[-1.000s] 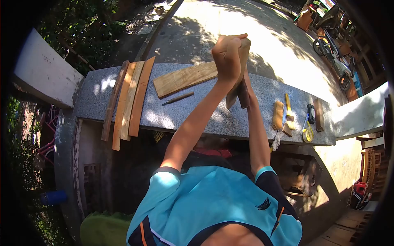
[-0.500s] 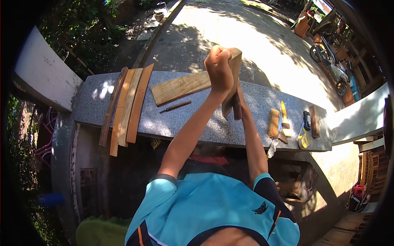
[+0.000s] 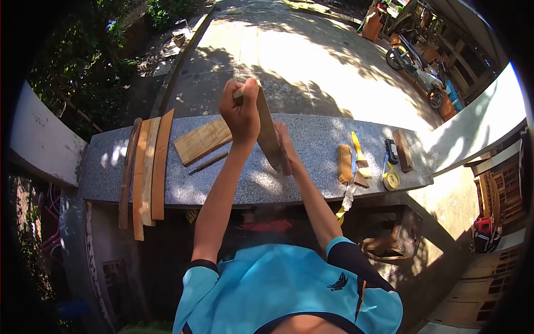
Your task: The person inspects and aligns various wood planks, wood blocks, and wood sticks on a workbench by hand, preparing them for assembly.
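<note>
My left hand point(image 3: 243, 114) is closed round the upper end of a wooden board point(image 3: 268, 127), which stands tilted on edge above the speckled stone counter point(image 3: 320, 133). On the board's right side my right hand point(image 3: 285, 146) presses a dark brown block point(image 3: 287, 166) to the lower part of its face; the board partly hides the fingers. Left of the held board, a second pale board point(image 3: 201, 140) lies flat. In front of that one is a slim tool with a wooden handle point(image 3: 210, 162) and a dark tip.
Several wood strips point(image 3: 150, 167) overhang the counter's front edge at left. To the right lie a tan wooden block point(image 3: 345, 164), a yellow-handled brush point(image 3: 356, 146), a tape measure point(image 3: 391, 150), a yellow roll point(image 3: 391, 180) and a dark wood piece point(image 3: 403, 150). A motorbike point(image 3: 414, 69) stands beyond.
The whole view has shifted, with the counter's items now further left. The held board leans differently, and my right hand with the brown block shows more beside it.
</note>
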The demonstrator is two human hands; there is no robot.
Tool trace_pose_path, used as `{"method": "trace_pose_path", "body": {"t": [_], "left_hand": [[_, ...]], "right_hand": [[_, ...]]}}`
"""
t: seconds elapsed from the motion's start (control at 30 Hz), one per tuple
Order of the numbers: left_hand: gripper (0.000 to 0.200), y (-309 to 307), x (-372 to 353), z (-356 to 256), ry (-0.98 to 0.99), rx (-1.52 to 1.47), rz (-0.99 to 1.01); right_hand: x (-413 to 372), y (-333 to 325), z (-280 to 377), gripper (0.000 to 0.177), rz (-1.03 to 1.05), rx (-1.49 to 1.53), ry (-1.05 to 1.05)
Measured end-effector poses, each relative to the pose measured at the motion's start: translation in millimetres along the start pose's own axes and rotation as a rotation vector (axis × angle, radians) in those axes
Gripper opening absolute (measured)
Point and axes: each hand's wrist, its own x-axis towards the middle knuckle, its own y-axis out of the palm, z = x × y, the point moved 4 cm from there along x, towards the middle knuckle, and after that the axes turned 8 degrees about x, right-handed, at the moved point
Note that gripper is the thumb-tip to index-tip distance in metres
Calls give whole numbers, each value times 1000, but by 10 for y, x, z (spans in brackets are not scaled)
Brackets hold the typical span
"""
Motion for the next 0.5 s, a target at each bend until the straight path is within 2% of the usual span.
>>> {"method": "trace_pose_path", "body": {"t": [0.07, 0.13, 0.17, 0.2, 0.23, 0.3, 0.4, 0.43, 0.47, 0.5], "left_hand": [[25, 169, -85, -63, 67, 19, 4], [25, 337, -127, -196, 119, 42, 36], [25, 383, -140, -245, 145, 55, 49], [24, 396, -160, -269, 174, 96, 59], [24, 386, -161, -246, 110, 73, 56], [24, 323, -137, -195, -12, 25, 50], [30, 33, -3, -104, -64, -27, -38], [33, -29, 5, -77, -98, -64, -56], [32, -16, 9, -63, -19, -18, -66], [32, 37, 2, -71, -25, -22, -35]], "right_hand": [[-12, 504, 667, 73, 7, -76, -133], [136, 762, 1285, 69, 106, -266, -470], [34, 1148, 1758, 67, 189, -43, -468], [30, 1274, 1973, 68, 215, -142, -550], [35, 1326, 2078, 70, 244, -241, -630], [20, 1118, 1593, 71, 178, -105, -464], [-26, 73, 82, 80, 25, -159, 12], [-88, -29, -29, 79, 33, -111, 74], [-124, -66, -98, 78, 34, -57, 136], [-137, 63, 58, 78, 50, -96, 82]]}}
